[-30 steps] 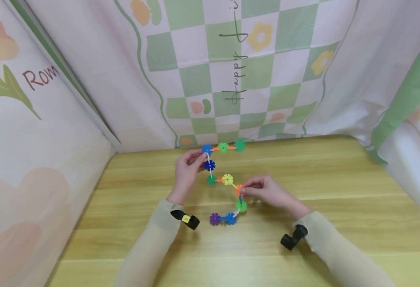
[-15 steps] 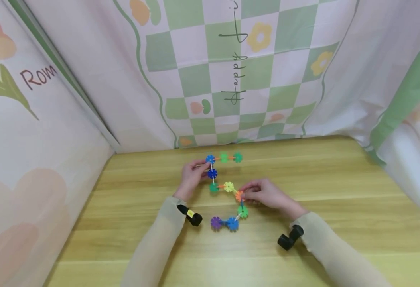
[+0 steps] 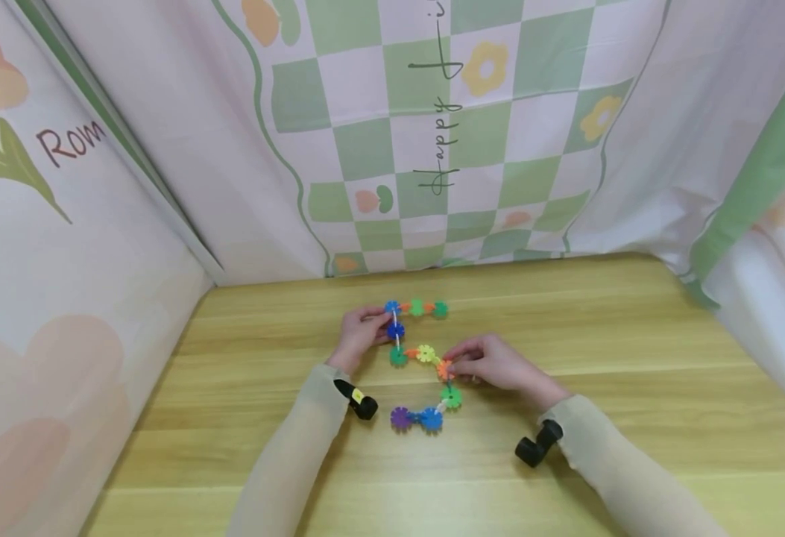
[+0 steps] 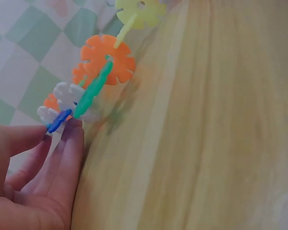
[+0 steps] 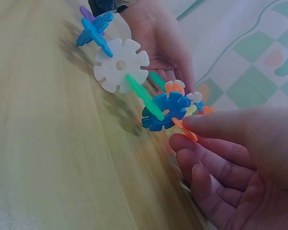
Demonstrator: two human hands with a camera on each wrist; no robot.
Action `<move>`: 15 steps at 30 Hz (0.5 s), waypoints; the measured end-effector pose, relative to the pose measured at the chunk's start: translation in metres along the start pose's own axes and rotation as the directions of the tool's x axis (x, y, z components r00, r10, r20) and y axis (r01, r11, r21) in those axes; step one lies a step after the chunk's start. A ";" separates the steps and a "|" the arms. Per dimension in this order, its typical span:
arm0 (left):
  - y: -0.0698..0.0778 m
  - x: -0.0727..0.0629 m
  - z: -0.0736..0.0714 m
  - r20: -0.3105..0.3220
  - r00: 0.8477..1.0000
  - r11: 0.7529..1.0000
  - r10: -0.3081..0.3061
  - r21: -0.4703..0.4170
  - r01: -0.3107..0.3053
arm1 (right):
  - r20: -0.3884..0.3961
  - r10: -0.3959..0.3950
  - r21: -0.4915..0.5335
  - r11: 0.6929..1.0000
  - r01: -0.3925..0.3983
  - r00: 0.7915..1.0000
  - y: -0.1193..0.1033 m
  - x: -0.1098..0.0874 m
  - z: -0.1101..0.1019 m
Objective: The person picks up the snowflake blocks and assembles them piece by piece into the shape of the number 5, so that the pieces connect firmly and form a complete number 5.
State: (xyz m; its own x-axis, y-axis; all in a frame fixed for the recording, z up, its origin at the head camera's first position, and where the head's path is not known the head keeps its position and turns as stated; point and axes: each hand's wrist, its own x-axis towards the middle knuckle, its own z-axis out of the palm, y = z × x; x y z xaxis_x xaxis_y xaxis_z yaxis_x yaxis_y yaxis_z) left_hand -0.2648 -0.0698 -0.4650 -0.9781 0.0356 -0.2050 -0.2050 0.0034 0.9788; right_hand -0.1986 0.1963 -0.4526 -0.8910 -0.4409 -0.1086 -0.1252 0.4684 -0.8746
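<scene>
A chain of slotted plastic snowflake discs, linked edge to edge in an S-like shape, lies close over the wooden table (image 3: 285,477). My left hand (image 3: 358,333) pinches it at the upper left corner, by the blue disc (image 3: 392,307); a dark blue disc (image 3: 395,330) sits just below. At the right bend, my right hand (image 3: 493,362) pinches an orange disc (image 3: 444,369) between thumb and fingertips. Beyond that hang a green disc (image 3: 451,397), a blue one (image 3: 432,419) and a purple end disc (image 3: 401,418). White discs (image 5: 121,65) show between them in the right wrist view.
Behind the table hangs a checkered green-and-white curtain (image 3: 426,142). A printed white cloth (image 3: 83,283) walls the left side. Each wrist wears a black camera strap, the left one (image 3: 358,403) and the right one (image 3: 537,445).
The snowflake chain has come down toward the table and nearer to me at its far end. My left hand moved down with it and slightly right; both hands keep their grip.
</scene>
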 end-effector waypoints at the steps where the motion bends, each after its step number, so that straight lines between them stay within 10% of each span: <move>1: 0.000 0.000 0.000 -0.001 1.000 1.000 -0.001 0.005 0.001 | -0.002 0.000 0.001 1.000 0.000 1.000 0.000 0.000 0.000; 15: -0.001 0.001 0.001 -0.042 0.999 0.994 0.004 0.107 0.001 | -0.007 -0.017 0.025 1.000 0.017 1.000 0.005 -0.001 0.002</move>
State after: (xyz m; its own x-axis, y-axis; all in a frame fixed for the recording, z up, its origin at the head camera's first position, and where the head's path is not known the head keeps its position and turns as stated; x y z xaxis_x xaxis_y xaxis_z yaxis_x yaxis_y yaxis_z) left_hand -0.2658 -0.0689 -0.4663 -0.9796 -0.0068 -0.2011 -0.2006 0.1105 0.9734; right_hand -0.1975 0.1981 -0.4577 -0.8918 -0.4432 -0.0908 -0.1290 0.4415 -0.8879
